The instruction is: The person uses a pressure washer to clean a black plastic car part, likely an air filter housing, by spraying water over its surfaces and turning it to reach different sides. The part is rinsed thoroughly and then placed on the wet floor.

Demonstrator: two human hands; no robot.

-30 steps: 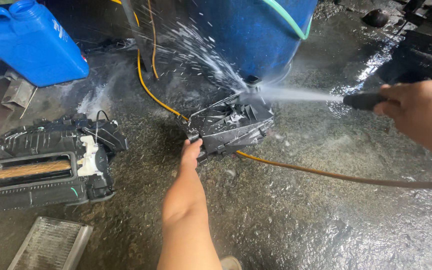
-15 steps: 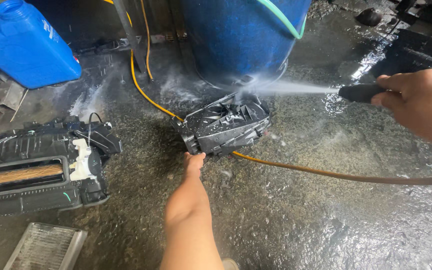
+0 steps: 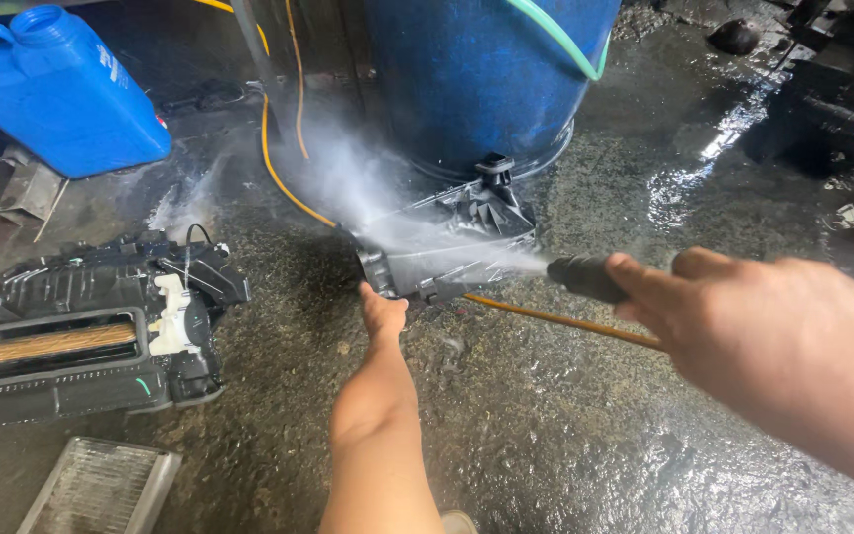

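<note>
Both hands are busy at the black plastic housing (image 3: pixel 452 242), which lies on the wet concrete floor (image 3: pixel 546 425) right against the foot of the big blue barrel (image 3: pixel 486 79). The left hand (image 3: pixel 384 311) reaches forward with its fingers closed on the housing's near lower edge, holding it. The right hand (image 3: pixel 743 316) is wrapped around the black spray nozzle (image 3: pixel 585 277), to the right of the housing and close to it; a white jet runs from the nozzle tip across the housing and breaks into mist on its left side, up toward the barrel.

An orange hose (image 3: pixel 565 318) runs along the floor from under the housing toward the right hand, and another stretch of it curves up past the left of the barrel. A green hose (image 3: pixel 565 40) hangs over the barrel's rim.

Well to the left of the housing sits a larger black blower unit (image 3: pixel 91 316) with a white part on its face and a tan slot in front. Nearer the camera than that unit lies a clear ribbed tray (image 3: pixel 96 485). Far left of the barrel stands a blue jerrycan (image 3: pixel 56 84).
</note>
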